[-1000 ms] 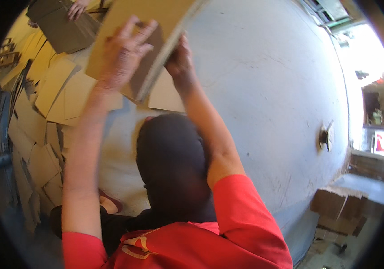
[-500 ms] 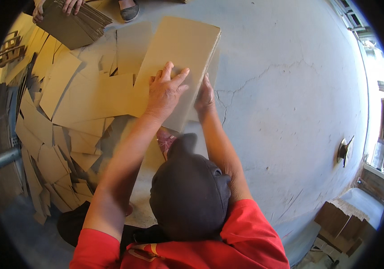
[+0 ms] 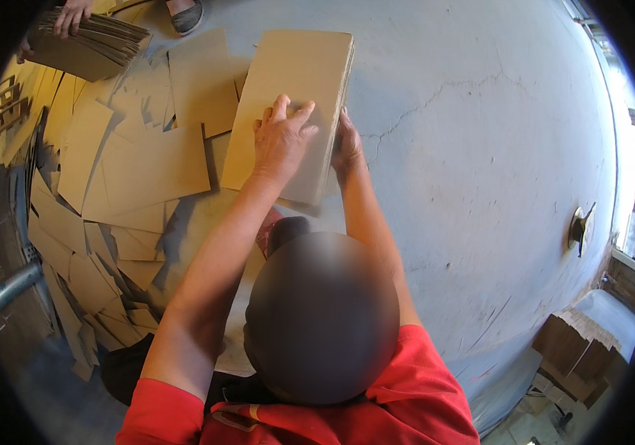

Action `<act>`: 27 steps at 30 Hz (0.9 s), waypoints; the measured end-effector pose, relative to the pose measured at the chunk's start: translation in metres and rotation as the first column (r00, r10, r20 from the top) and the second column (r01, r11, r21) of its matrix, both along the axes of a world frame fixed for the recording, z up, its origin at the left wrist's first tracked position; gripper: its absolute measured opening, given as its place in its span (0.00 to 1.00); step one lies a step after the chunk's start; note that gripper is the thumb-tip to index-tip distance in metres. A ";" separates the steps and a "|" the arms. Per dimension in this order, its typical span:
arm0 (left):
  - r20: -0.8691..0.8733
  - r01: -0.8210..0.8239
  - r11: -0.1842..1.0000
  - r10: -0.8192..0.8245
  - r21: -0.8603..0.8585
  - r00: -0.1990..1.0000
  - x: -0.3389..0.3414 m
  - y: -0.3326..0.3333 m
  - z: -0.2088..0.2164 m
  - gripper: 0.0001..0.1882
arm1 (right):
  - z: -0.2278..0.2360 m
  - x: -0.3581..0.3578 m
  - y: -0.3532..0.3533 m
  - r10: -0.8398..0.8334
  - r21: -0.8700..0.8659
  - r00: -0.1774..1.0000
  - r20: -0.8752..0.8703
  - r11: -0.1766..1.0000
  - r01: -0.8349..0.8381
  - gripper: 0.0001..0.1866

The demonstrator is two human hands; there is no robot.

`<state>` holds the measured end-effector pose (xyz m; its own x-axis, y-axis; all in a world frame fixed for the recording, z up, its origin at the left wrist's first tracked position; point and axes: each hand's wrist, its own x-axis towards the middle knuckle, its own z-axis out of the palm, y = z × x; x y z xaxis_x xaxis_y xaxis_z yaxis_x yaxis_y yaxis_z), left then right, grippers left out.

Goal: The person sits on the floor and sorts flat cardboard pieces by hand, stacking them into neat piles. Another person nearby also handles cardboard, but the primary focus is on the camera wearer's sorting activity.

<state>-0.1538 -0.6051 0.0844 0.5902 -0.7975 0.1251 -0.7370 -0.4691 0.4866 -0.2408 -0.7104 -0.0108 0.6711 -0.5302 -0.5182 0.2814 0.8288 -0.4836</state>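
A stack of flat cardboard sheets [image 3: 299,70] stands in front of me, tilted slightly to the right, its layered edge facing right. My left hand [image 3: 282,144] rests on its broad face with the fingers spread, grasping nothing. Along the right edge my right hand [image 3: 348,142] supports the stack, thumb up against the side; its other fingers are partly hidden. Just left of the stack lies a loose cardboard sheet [image 3: 158,167] on a spread of other pieces.
Cut cardboard pieces [image 3: 87,278] cover the floor on the left. At the upper left, another person's hand [image 3: 73,16] grips a second cardboard bundle [image 3: 84,52]. A round metal fitting [image 3: 578,228] stands at the right, and a torn-edged cardboard box [image 3: 573,356] at the lower right.
The stack has turned a little more upright, and a gap now shows between it and the loose sheet. Both hands keep their places on it. The other person's bundle has shifted left.
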 end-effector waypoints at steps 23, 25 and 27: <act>-0.535 -0.339 0.921 0.191 -0.193 0.823 0.047 0.045 -0.009 0.38 | 0.005 -0.031 -0.034 -0.271 -0.427 0.698 -0.663 0.903 -0.055 0.30; -0.733 -0.522 0.848 0.299 -0.089 0.611 0.065 0.067 -0.034 0.41 | 0.010 -0.030 -0.028 -0.144 -0.283 0.735 -0.662 0.957 -0.068 0.39; -0.872 -0.523 0.851 0.287 0.041 0.398 0.072 0.084 -0.060 0.43 | -0.008 -0.037 -0.022 -0.024 -0.236 0.829 -0.559 0.963 -0.131 0.44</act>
